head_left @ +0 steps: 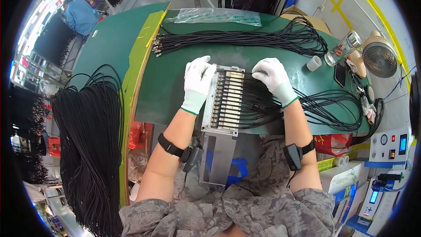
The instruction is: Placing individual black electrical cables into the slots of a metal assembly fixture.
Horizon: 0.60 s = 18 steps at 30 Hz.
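A metal fixture (212, 120) with a row of slots lies before me, reaching over the table's near edge. Several black cables with metal connector ends sit side by side in it and run out to the right. My left hand (197, 83), in a white glove, rests at its far left corner, thumb and forefinger apart, the thumb by the end of the farthest cable. On the right, my gloved right hand (274, 79) is closed, fingertips pinching the farthest black cable (247, 73) just off the fixture. The exact grip is partly hidden by the fingers.
Loose black cables (245, 38) lie across the back of the green table (175, 68), before a clear plastic bag (215, 16). A big cable bundle (87, 149) hangs left. A white cup (314, 63), glass bottle (342, 48), phone (340, 74) and fan (379, 56) stand right.
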{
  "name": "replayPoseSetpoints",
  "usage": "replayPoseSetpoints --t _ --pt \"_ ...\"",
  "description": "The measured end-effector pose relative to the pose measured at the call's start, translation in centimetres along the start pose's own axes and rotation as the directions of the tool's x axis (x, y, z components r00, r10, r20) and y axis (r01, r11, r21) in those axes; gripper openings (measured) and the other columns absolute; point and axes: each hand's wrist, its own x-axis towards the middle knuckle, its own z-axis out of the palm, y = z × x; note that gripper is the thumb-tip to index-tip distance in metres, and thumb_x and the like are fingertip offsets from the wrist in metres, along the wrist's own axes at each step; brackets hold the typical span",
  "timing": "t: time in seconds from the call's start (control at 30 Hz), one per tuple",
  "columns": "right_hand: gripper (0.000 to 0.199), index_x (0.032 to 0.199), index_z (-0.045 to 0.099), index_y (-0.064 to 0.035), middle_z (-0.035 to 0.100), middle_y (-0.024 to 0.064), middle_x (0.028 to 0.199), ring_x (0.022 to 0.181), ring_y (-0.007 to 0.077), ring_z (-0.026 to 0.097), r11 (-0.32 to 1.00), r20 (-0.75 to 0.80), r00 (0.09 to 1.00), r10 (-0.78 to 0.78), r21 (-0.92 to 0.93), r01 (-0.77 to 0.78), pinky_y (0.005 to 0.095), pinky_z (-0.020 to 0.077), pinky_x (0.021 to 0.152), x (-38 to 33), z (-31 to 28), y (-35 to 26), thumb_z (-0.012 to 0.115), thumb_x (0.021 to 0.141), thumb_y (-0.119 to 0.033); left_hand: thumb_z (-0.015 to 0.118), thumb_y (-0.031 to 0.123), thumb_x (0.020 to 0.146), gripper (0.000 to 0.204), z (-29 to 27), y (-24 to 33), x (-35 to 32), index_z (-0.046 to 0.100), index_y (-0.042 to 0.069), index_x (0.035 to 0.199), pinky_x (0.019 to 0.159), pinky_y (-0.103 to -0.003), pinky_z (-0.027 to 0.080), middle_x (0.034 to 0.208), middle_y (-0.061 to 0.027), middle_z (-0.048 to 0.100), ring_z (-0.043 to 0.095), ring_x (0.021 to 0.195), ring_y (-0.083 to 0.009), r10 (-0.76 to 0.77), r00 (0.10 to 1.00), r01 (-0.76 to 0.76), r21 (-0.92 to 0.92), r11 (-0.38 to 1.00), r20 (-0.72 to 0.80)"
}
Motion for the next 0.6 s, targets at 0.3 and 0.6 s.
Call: replayPoseSetpoints --t 0.3,0.6 --pt "0.019 0.079 0.066 -0.0095 0.064 0.0038 0.085 0.088 0.027 0.057 0.983 -0.085 0.98 -0.182 0.013 0.184 0.0402 0.044 0.079 0.7 2.6 -5.5 0.073 0.073 -0.025 0.069 0.018 0.081 0.013 0.4 2.0 -0.2 0.068 0.005 0.078 0.098 -0.041 0.038 0.117 -0.0134 0.062 0.05 0.112 -0.0303 0.259 0.959 -0.259 -0.01 0.966 0.119" --pt "0.018 0.076 0.066 -0.0122 0.064 0.0017 0.08 0.087 0.0248 0.058 0.958 -0.111 0.961 -0.252 -0.169 0.232 0.0379 0.0445 0.076 0.6 2.2 -5.8 0.073 0.072 -0.028 0.068 0.013 0.081 0.012 0.9 2.6 -0.7 0.067 0.002 0.077 0.1 -0.038 0.037 0.121 -0.0168 0.06 0.05 0.116 -0.0293 0.128 0.983 -0.13 0.01 0.991 0.131"
